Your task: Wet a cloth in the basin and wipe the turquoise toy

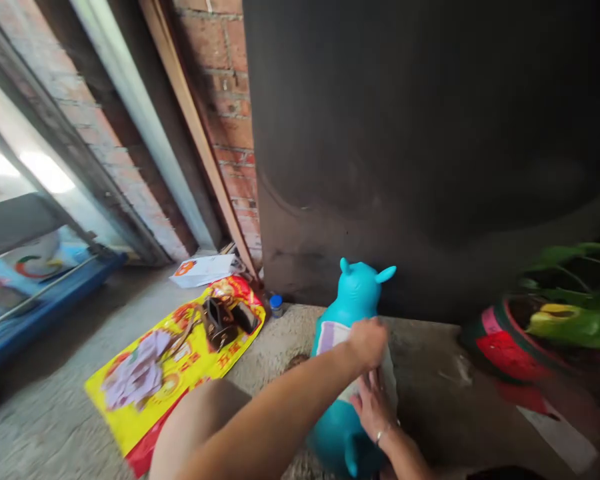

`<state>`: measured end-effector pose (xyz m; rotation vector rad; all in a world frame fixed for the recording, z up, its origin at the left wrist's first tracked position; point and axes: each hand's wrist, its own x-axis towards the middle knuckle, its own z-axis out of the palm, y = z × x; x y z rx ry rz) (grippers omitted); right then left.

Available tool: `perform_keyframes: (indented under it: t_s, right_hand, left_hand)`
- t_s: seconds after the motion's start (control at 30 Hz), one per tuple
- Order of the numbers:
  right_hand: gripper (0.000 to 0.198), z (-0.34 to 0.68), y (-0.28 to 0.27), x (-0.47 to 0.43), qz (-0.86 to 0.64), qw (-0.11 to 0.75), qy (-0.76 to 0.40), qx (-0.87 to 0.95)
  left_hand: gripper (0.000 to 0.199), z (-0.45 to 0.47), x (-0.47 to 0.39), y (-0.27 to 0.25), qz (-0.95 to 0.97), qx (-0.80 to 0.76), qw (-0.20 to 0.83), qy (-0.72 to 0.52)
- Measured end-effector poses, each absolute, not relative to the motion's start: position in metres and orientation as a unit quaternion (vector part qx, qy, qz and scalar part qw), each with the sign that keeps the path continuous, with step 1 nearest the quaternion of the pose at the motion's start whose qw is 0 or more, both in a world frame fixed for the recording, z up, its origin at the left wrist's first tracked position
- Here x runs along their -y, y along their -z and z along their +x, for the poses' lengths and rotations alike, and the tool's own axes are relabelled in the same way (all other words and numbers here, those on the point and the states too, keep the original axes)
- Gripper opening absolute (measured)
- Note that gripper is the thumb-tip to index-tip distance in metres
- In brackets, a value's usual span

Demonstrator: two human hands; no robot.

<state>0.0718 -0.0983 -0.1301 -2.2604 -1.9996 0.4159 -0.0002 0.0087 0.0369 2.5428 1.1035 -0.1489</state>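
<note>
Toy animal (pixel 357 293) in turquoise sits before you at five o'clock from centre, its head toward twelve and a pale cloth (pixel 330 335) across its back. It looks inflated, so probably light, springy and slick-skinned; the rounded body, cupped from both sides, should offer surer hold than the slim ears (pixel 387 274). Your left arm reaches across from seven o'clock, the left hand (pixel 371 343) curled above the cloth; whether it clamps any fabric cannot be told. At six o'clock from it, your right hand (pixel 375 407) lies palm down, fingers extended, pinching nothing visible, a bracelet (pixel 380 437) circling the wrist.
</note>
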Motion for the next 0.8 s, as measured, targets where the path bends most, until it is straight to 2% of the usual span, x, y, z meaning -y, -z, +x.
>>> perform_keyframes:
  t_s: [0.13,0.23,0.3,0.4,0.57,0.8]
  right_hand:
    - [0.052,0.081,0.154,0.097,-0.750,0.159,-0.127,0.629]
    - [0.058,0.091,0.167,0.076,-0.766,0.227,-0.096,0.594]
    - [0.062,0.093,0.172,0.060,-0.781,0.211,-0.086,0.581]
    - [0.061,0.086,0.179,0.039,-0.820,0.143,-0.085,0.547]
    - [0.058,0.084,0.184,0.003,-0.847,0.069,-0.088,0.520]
    - [0.055,0.088,0.171,-0.027,-0.852,0.078,-0.098,0.508]
  left_hand:
    - [0.037,-0.064,0.012,0.036,0.818,-0.537,0.202,0.037]
    - [0.048,-0.079,0.026,0.083,0.783,-0.584,0.212,0.035]
    - [0.051,-0.071,0.029,0.108,0.765,-0.604,0.224,0.012]
    - [0.056,-0.046,0.020,0.144,0.737,-0.642,0.209,-0.017]
    - [0.055,-0.017,-0.008,0.191,0.723,-0.685,0.065,-0.063]
    - [0.053,-0.014,-0.029,0.185,0.736,-0.674,-0.003,-0.061]
